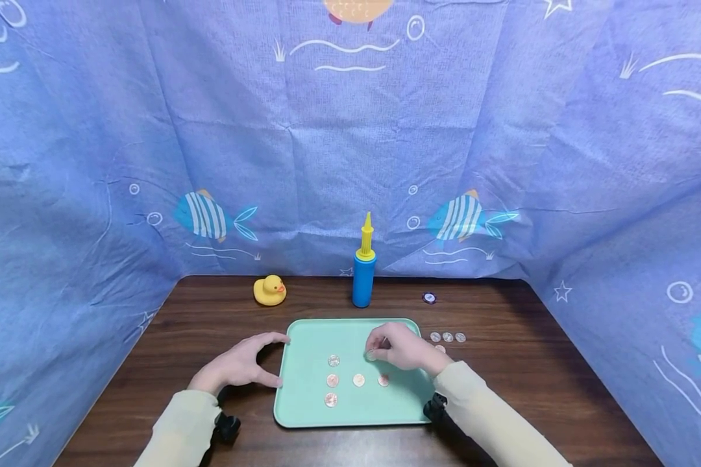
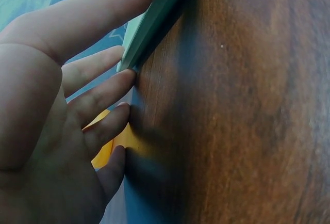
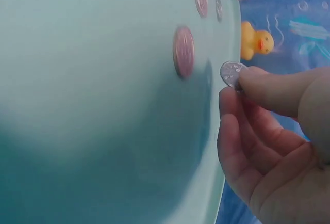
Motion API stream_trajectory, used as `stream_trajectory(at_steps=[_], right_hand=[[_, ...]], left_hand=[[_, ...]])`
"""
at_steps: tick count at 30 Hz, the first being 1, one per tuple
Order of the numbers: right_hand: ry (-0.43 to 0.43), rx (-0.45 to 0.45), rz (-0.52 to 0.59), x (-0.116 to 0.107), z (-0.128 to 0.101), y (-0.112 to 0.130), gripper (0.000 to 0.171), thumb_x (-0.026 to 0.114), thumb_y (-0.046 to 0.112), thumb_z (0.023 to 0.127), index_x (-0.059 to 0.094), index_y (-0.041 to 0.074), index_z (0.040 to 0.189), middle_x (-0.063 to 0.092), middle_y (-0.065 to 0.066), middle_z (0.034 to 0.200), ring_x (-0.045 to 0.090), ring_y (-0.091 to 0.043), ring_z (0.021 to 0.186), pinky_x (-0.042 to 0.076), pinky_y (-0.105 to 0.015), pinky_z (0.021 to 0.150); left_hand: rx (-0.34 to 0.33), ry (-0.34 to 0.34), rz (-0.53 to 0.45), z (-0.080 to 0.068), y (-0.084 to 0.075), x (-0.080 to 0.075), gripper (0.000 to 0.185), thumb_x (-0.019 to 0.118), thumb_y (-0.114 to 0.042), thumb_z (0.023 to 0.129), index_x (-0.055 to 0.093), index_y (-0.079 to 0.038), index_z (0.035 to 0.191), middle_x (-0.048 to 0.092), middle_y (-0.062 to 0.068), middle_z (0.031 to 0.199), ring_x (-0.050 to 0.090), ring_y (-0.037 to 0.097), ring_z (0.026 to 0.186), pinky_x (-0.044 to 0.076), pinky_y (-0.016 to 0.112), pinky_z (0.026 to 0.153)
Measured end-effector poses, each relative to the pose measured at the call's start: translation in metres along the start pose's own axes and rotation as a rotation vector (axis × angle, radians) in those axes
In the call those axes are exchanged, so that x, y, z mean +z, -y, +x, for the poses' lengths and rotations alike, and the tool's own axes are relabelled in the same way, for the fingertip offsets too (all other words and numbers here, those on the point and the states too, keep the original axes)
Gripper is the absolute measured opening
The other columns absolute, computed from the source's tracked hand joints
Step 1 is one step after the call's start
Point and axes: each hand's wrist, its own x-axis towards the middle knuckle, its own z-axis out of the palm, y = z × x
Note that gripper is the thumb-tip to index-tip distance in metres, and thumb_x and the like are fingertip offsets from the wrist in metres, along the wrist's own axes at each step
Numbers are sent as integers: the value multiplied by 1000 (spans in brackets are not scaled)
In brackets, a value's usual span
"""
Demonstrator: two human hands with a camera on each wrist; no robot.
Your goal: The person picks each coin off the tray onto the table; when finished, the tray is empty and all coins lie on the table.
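Observation:
My right hand (image 1: pixel 402 345) pinches a silver coin (image 3: pixel 233 74) between thumb and fingertip, a little above the mint-green tray (image 1: pixel 304 415). On the tray lie several coins: a silver one (image 1: pixel 333 360) at the upper left, a copper coin (image 1: pixel 332 381) below it, and another copper coin (image 1: pixel 330 400) lowest. A middle copper coin (image 1: pixel 358 380) and a right-hand copper coin (image 1: pixel 383 380) continue the row. My left hand (image 1: pixel 242 360) touches the tray's left edge with thumb and fingertips, its fingers spread and fairly straight.
Right of the tray, three silver coins (image 1: pixel 448 337) lie in a row; a copper coin (image 1: pixel 440 349) is partly hidden by my right wrist. Behind the tray are a yellow rubber duck (image 1: pixel 269 290), an upright blue hand pump (image 1: pixel 363 280) and a poker chip (image 1: pixel 429 298).

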Motion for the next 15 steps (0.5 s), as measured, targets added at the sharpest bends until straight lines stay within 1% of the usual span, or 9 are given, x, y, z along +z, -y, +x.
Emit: stream_trajectory(at_steps=[2, 5, 9, 15], right_hand=[[-22, 5, 4, -4, -4, -4, 5, 78, 10, 95, 78, 14, 93, 72, 10, 84, 61, -2, 78, 55, -25, 74], [-55, 8, 8, -11, -12, -8, 6, 79, 9, 94, 79, 15, 94, 71, 11, 84, 62, -4, 79, 56, -27, 75], [-87, 10, 18, -23, -23, -13, 6, 79, 7, 94, 79, 13, 95, 71, 9, 85, 63, -6, 81, 58, -30, 78], [-132, 39, 26, -38, -40, -27, 7, 77, 6, 95, 78, 12, 99, 72, 9, 88, 65, -7, 82, 58, -29, 77]], left_hand=[[0, 0, 2, 0, 1, 0, 83, 93, -35, 80, 55, -17, 151, 48, 13, 159, 37, 42, 150, 32, 67, 117], [3, -1, 8, 0, 1, 0, 83, 93, -35, 79, 55, -16, 151, 48, 13, 159, 37, 42, 150, 33, 67, 117], [3, -5, 12, 1, 1, 0, 83, 93, -36, 79, 55, -17, 150, 48, 13, 158, 38, 41, 149, 33, 66, 117], [1, -6, 16, 0, 0, 0, 83, 93, -36, 79, 55, -17, 150, 48, 13, 158, 38, 41, 150, 33, 66, 117]])
